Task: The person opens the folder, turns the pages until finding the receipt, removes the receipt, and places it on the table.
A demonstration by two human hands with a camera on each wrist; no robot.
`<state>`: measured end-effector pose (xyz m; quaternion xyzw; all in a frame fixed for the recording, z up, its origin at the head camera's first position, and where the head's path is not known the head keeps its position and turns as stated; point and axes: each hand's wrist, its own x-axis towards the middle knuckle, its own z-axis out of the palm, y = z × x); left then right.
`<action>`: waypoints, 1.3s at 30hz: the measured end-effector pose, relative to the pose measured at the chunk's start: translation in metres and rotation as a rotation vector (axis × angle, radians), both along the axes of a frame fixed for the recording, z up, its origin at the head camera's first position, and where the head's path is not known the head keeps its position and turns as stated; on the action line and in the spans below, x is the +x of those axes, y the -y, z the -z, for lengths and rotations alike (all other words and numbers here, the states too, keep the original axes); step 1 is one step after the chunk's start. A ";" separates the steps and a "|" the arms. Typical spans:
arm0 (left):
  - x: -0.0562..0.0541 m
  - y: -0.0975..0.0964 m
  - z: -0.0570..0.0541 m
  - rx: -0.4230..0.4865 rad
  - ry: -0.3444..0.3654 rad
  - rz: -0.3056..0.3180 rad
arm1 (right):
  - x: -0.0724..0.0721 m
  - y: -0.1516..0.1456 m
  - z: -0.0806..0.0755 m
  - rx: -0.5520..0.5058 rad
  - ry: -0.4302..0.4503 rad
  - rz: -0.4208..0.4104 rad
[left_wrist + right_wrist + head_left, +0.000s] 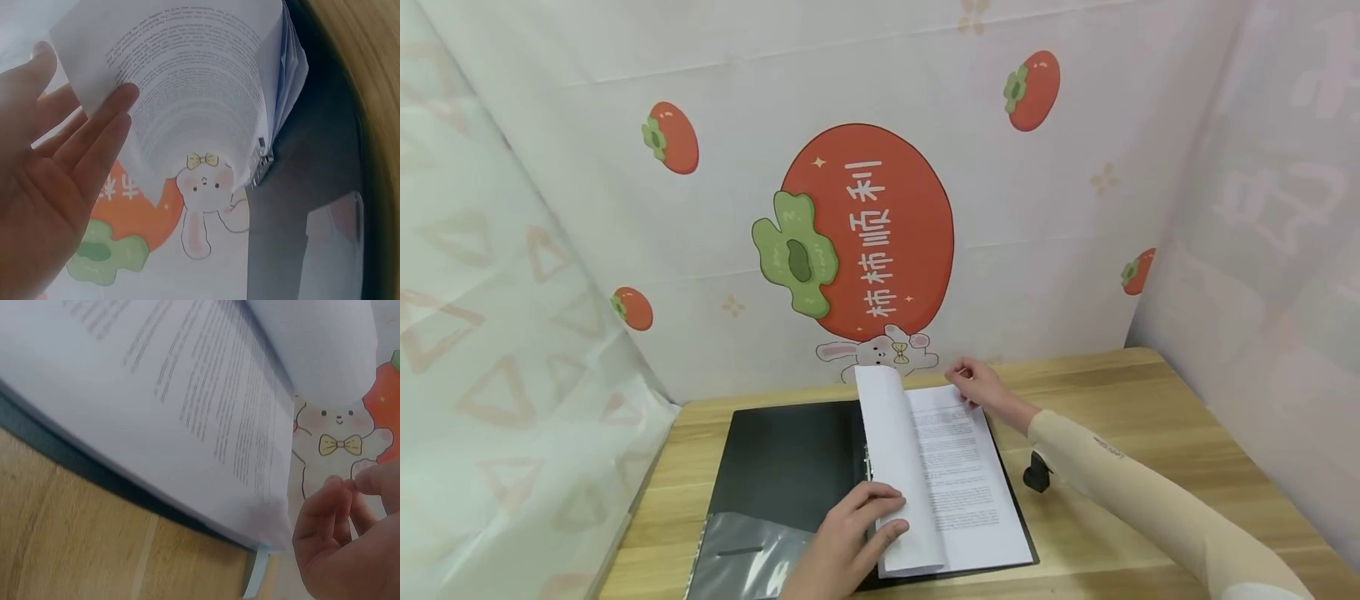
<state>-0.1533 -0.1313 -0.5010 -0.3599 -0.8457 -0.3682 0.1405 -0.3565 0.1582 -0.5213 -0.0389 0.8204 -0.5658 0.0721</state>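
A black ring binder (790, 467) lies spread on the table with printed sheets (962, 475) on its right side. Several turned sheets (898, 467) curl up and over toward the rings. My left hand (853, 533) rests its fingers against these curled sheets near their lower end; in the left wrist view the fingers are fairly straight beside the bent paper (194, 75). At the top right corner of the flat sheets is my right hand (981, 385). Its thumb and forefinger (337, 494) meet in a pinch, with no object visible between them. A narrow pale strip (255, 575) sticks out from the sheets' edge.
Inside the binder's left cover is a clear plastic pocket (752, 550). Metal rings (262, 164) show along the spine. A small black device (1037, 473) sits beside the right sleeve (1120, 471). Behind the wooden table (1105, 392) hangs a printed cloth (722, 225).
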 end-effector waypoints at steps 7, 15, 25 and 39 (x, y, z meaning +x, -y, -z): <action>0.003 0.016 0.007 0.056 -0.101 -0.101 | -0.010 -0.019 0.015 0.096 -0.041 0.053; 0.009 0.032 0.016 0.066 -0.111 -0.284 | -0.013 -0.027 0.028 0.196 -0.109 0.064; 0.017 0.041 0.023 0.032 -0.096 -0.460 | -0.020 -0.039 0.035 0.225 -0.162 0.113; 0.025 0.054 0.039 0.000 0.071 -0.664 | -0.016 -0.044 0.043 0.184 -0.144 0.105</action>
